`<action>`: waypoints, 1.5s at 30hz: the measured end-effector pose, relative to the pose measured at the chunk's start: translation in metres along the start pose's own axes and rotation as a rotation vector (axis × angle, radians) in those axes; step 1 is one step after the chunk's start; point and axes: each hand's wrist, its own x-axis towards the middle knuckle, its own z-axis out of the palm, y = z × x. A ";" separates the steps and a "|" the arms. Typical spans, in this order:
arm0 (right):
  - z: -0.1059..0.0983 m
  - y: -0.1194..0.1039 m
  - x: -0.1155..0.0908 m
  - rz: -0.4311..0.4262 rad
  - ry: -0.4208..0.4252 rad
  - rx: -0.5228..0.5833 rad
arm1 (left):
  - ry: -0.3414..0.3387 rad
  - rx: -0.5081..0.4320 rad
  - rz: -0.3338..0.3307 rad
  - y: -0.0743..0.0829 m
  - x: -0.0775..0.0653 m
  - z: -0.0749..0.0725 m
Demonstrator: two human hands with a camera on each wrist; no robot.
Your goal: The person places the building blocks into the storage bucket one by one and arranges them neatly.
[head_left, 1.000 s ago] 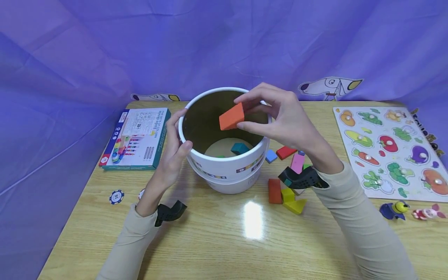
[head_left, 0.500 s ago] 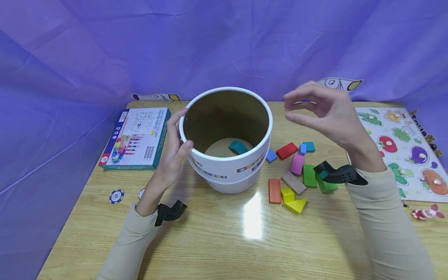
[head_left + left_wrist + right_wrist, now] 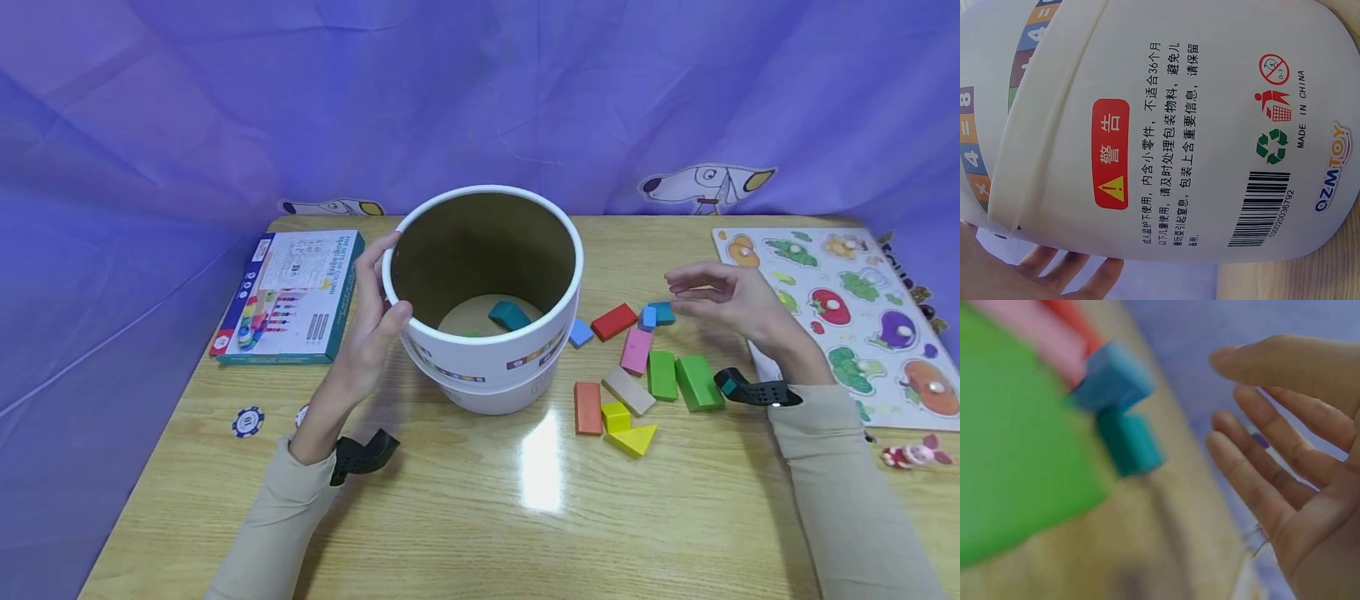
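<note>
In the head view my left hand (image 3: pixel 363 337) grips the side of a white bucket (image 3: pixel 487 360), with the thumb at the rim and the fingers along the outer wall. Inside the bucket lies a teal block (image 3: pixel 510 315); the near wall hides part of the bottom. My right hand (image 3: pixel 731 300) holds nothing, its fingers extended and thumb apart. It hovers just right of a second teal block (image 3: pixel 663 313), which touches a small blue block (image 3: pixel 648 318). Close by lie a pink block (image 3: pixel 637 351), a red block (image 3: pixel 614 322) and two green blocks (image 3: pixel 701 383).
Grey-brown, orange and yellow blocks (image 3: pixel 632 441) lie right of the bucket. A vegetable puzzle board (image 3: pixel 862 333) is under and beyond the right forearm, with a pig figure (image 3: pixel 917 454) in front. At left are a boxed toy (image 3: pixel 288 296) and a poker chip (image 3: pixel 247 422).
The orange block held over the bucket has left my right hand. That hand has moved right and down toward the loose blocks. The left hand has stayed at the bucket.
</note>
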 end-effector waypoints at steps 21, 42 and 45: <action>0.006 0.008 0.014 0.070 -0.118 -0.454 | 0.009 0.013 -0.019 0.004 0.002 0.003; 0.038 -0.160 0.011 -0.563 0.101 -0.034 | 0.018 0.009 -0.030 0.002 0.000 0.001; 0.059 -0.183 0.015 -0.601 0.042 -0.043 | 0.024 0.015 -0.037 0.002 0.000 0.001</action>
